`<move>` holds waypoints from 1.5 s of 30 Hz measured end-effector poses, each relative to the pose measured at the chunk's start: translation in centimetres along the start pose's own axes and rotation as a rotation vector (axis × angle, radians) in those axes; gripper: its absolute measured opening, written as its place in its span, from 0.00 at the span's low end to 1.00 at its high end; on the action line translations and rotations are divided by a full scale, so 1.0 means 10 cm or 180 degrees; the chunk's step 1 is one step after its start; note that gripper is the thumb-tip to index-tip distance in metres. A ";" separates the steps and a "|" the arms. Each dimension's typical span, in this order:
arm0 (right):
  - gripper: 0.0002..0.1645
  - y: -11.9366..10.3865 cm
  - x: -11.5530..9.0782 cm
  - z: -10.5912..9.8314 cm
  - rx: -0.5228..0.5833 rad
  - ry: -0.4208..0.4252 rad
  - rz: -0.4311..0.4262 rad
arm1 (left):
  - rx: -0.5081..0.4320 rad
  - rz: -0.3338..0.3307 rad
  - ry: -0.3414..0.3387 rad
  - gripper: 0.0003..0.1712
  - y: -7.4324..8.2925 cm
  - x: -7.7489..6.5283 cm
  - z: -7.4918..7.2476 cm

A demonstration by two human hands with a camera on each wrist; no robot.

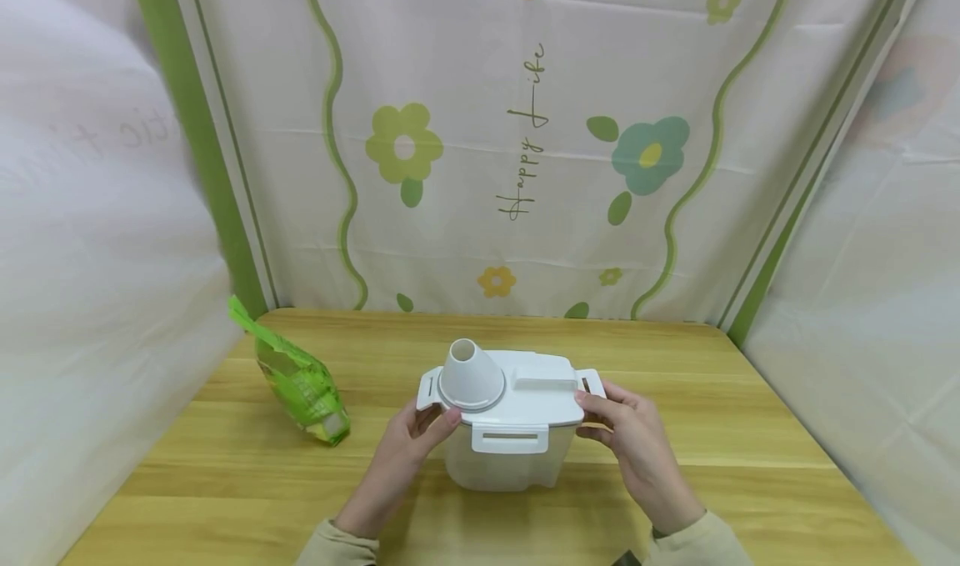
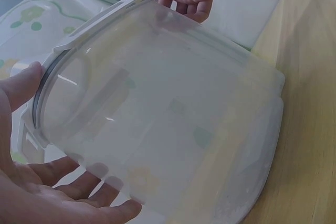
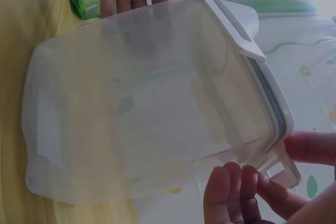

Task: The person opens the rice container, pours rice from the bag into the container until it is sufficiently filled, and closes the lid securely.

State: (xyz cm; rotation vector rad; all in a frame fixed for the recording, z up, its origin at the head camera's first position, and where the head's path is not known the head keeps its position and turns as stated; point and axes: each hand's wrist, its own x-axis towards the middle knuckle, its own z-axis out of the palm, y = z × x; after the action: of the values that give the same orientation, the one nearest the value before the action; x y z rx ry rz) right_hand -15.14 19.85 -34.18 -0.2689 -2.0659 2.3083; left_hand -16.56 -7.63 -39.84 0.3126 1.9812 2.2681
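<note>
A translucent storage container with a white lid stands upright on the table. A white cone-shaped piece with a round opening sits on the lid's left part. My left hand holds the left end, thumb at the lid's edge and fingers along the container's side. At the other end my right hand grips by the right side latch, thumb on the lid and fingers below. Both side latches stick outward from the lid. The front latch hangs at the near side. Nothing shows inside.
A bright green plastic bag lies on the wooden table left of the container. Printed fabric with flowers hangs at the back, and pale fabric closes off both sides. A small dark object shows at the near edge.
</note>
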 end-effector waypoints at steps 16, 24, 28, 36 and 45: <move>0.26 0.04 -0.01 0.02 0.0031 0.0007 -0.0039 | 0.0047 0.0064 0.0015 0.32 -0.01 -0.01 0.00; 0.24 0.06 -0.02 0.00 0.0064 -0.0008 -0.0007 | 0.0057 0.0112 -0.0074 0.37 -0.02 -0.01 -0.02; 0.23 0.07 -0.01 -0.05 0.0019 -0.0083 -0.0017 | 0.0016 0.0181 -0.0255 0.38 -0.03 -0.01 -0.06; 0.28 0.01 0.01 -0.19 -0.0232 -0.0079 -0.0061 | -0.0069 0.0216 -0.0459 0.41 -0.06 0.00 -0.12; 0.34 -0.12 0.07 -0.32 -0.0546 -0.0020 -0.0257 | -0.0042 0.0265 -0.0420 0.44 -0.11 0.03 -0.12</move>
State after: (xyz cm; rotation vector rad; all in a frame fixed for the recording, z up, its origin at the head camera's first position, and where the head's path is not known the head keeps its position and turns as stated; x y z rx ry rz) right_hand -15.49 23.24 -33.41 -0.1795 -2.2369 2.0931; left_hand -17.14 -8.59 -41.03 0.5384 1.9215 2.2439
